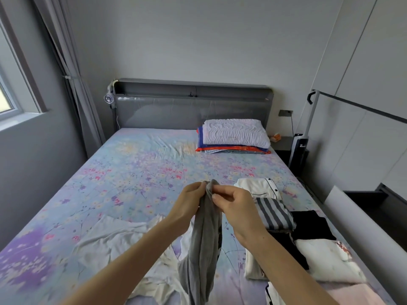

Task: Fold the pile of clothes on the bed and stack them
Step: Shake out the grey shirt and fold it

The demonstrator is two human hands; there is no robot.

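Both hands, left (191, 195) and right (233, 203), pinch the grey garment (204, 238) at its top; it looks bunched, so perhaps it folds crooked.

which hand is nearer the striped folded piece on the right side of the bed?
Right. The right hand is just left of the striped folded garment, in the image. The left hand is further left, beyond the grey garment that both hands pinch.
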